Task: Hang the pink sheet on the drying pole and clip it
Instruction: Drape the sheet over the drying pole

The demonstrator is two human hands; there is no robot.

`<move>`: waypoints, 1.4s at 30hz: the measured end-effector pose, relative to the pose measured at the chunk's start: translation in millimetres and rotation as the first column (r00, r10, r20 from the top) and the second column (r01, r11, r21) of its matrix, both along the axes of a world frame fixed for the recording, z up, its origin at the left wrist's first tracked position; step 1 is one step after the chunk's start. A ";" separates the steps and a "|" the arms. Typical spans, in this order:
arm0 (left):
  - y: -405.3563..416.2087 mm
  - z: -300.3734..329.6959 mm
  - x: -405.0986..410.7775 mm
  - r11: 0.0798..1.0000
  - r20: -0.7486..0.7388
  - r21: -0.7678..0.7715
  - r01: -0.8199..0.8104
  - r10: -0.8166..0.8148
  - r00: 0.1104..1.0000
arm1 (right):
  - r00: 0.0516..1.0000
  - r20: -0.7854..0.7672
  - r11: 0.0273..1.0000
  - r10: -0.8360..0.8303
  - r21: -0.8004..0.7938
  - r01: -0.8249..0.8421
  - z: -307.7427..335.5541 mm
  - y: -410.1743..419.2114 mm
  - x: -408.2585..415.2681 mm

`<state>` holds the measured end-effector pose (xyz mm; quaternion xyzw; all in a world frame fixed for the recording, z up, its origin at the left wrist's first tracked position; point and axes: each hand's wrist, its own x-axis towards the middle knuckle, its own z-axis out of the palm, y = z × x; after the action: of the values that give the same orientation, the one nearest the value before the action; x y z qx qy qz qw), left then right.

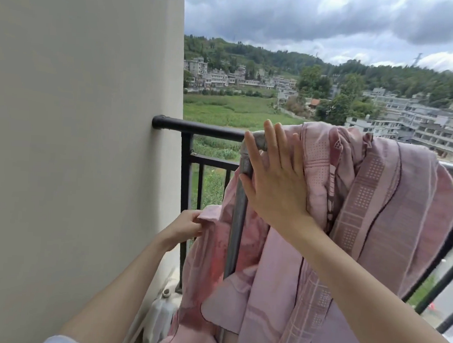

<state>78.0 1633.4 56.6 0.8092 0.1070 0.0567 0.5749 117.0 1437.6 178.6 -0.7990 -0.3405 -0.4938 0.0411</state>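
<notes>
The pink sheet (375, 205) with a woven check pattern lies bunched over the grey metal drying pole (240, 219), whose upright and corner elbow show at the middle. The horizontal part of the pole runs right under the cloth and reappears at the far right. My right hand (275, 179) is flat, fingers straight and spread, pressing against the sheet next to the pole's corner. Lower left, my left hand (188, 225) pinches a corner of the sheet that hangs on the near side of the upright. No clip is in view.
A black balcony railing (196, 129) runs from the beige wall (77, 137) on the left behind the pole. A white plastic jug (160, 314) stands on the floor by the wall. Beyond the railing lie fields and buildings far below.
</notes>
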 end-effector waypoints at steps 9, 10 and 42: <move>-10.3 -75.7 -43.9 0.983 -0.079 0.133 -0.125 0.136 0.988 | 0.644 -0.733 0.958 0.221 0.038 -0.285 -193.5 -9.1 -76.9; -12.3 -75.1 -48.3 0.973 -0.045 0.179 -0.147 0.157 0.987 | 0.507 -0.841 0.967 0.188 0.069 -0.245 -205.3 -6.5 -80.9; -6.2 -266.2 -124.2 0.950 -0.276 0.065 -0.304 0.310 0.910 | -0.311 -0.674 0.742 0.670 0.594 0.311 -299.1 34.8 -82.6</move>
<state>-46.2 1627.2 -209.6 0.7880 0.3132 0.0311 0.5292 34.4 1472.4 -120.5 -0.7136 -0.1276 0.2866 0.6264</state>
